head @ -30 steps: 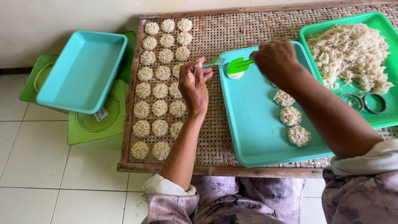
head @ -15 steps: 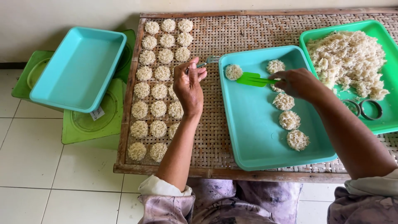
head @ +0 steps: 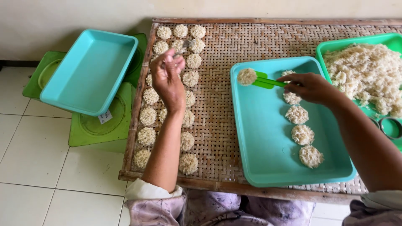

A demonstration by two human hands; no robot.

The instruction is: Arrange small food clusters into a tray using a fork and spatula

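White floor tiles are seen at the left, where an empty turquoise tray (head: 86, 69) rests on green lids (head: 100, 125) beside the table (head: 217, 104), whose top is woven matting in a wooden frame.

A round, pale noodle cake (head: 246, 76), rough and stringy, is carried on the flat end of a green spatula (head: 268, 81). The spatula handle is pinched in the closed fingers of the right hand (head: 312, 88), so the cake lies just left of that hand, over the far left corner of a second turquoise tray (head: 259, 142). Four more cakes (head: 302, 134) are lined up in a column along the tray's right side, under and nearer than the right hand; a fifth is partly hidden at the far end.

The left hand (head: 167, 77) is held over rows of cakes (head: 184, 31) laid on the matting along the table's left edge; its fingers are curled together around a small greyish thing, too unclear to be named. The forearm covers part of the rows.

Bare matting is left between the rows and the tray, and beyond the tray toward the far edge. A green tray (head: 331, 48) of loose noodles (head: 364, 73) is set at the far right, close against the turquoise one, with metal rings (head: 389, 127) in it.
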